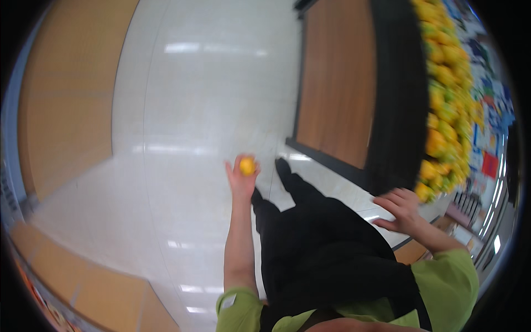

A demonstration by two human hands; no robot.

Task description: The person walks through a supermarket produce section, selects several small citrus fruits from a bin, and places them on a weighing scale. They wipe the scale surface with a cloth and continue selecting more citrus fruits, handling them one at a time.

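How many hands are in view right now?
2: your left hand, holding a yellow fruit, and your right hand, near the black-edged display stand.

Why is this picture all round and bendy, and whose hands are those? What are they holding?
There is no robot here, just a person. They wear a camera on their head that looks down, so you see what is below them. Its very wide lens makes straight edges bend.

The left hand holds a yellow fruit above the shiny pale floor. The right hand has nothing in it that I can see. It is by the corner of a dark-edged stand; I can't tell whether it touches. Lots of yellow and greenish fruit are heaped on the stand. The dark clothes and green sleeves are the person's own.
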